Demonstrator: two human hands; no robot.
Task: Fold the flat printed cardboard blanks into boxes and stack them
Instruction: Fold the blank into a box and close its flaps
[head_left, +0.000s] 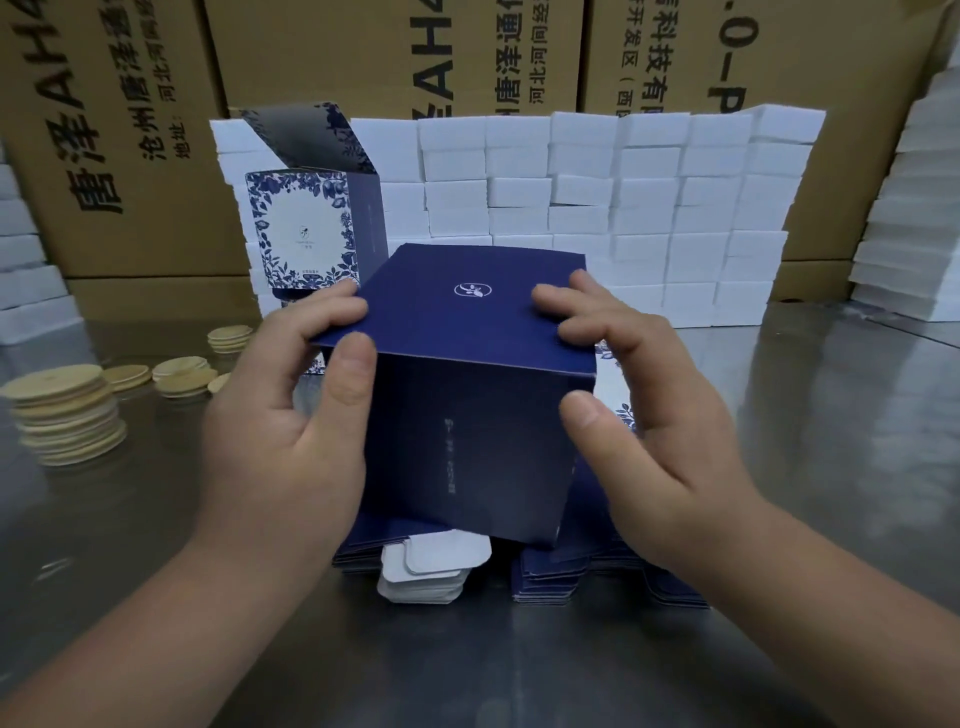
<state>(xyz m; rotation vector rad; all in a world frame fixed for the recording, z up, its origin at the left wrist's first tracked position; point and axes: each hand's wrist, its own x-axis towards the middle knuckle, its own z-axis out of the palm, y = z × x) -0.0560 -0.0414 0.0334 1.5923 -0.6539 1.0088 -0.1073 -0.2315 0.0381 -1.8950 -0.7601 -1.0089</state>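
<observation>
A dark blue printed box (467, 415) stands in the centre, folded up, its top flap with a small white logo closed down. My left hand (291, 415) grips its left side, thumb on the front face and fingers curled over the top flap. My right hand (644, 415) holds the right side, fingers lying on the flap and thumb on the front edge. Under the box lies a pile of flat blue blanks (550, 577) with white tabs. Behind on the left stands a folded box (306, 228) with a blue floral front and its lid flap raised.
The work happens on a shiny metal table (519, 670). Stacks of pale round discs (67, 410) sit at the left. A wall of white blocks (623, 208) rises behind, with more at both sides, in front of large brown cartons (130, 130).
</observation>
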